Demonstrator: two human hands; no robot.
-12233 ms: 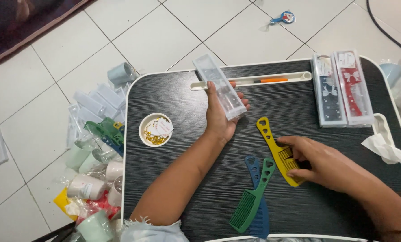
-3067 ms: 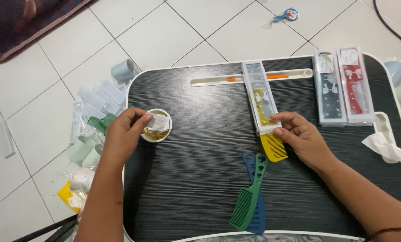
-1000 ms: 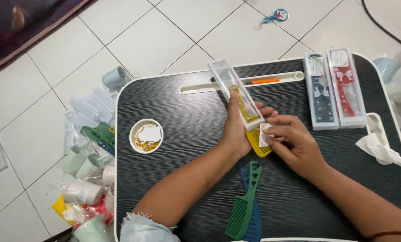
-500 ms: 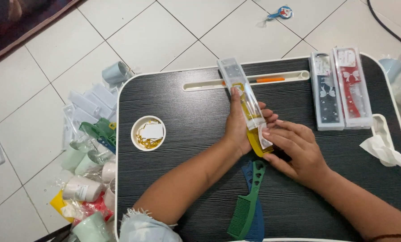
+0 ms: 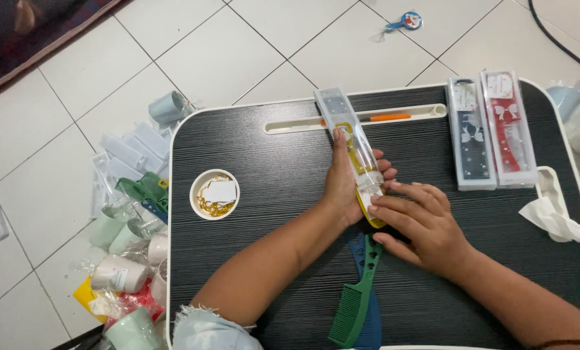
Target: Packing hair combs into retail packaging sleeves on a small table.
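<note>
Yellow comb: sits inside a clear plastic sleeve, only its lower end shows past the sleeve mouth; near centre of the black lap table, long axis running 11 to 5 o'clock.
Sleeve: long, narrow, see-through, w/ a grey card header at its 11 o'clock end, which overlaps the table's pen slot.
Left hand: I see it wrapped on the sleeve from the 9 o'clock side, thumb along the edge, fingers curled under; clamped on sleeve + comb.
Right hand: at 5 o'clock of the sleeve, fingertips pressed flat on the sleeve mouth and comb end; fingers together, pinching, not spread.
Green comb: lies loose at 6 o'clock of the hands, on top of a blue comb; right thumb just beside its handle.
Packed combs: two finished sleeves side by side at 2 o'clock, one w/ a dark comb, one w/ a red comb, both w/ white bow prints + card headers.
Small round dish: at 9 o'clock of left hand, white rim, gold bits + a white tag inside.
Orange pen: in the slot at 12 o'clock.
Tissue: crumpled, white, at 3 o'clock near table edge.
Floor pile: at 8-9 o'clock off the table, empty sleeves, mint rolls, green combs, yellow + red wrappers.
</note>
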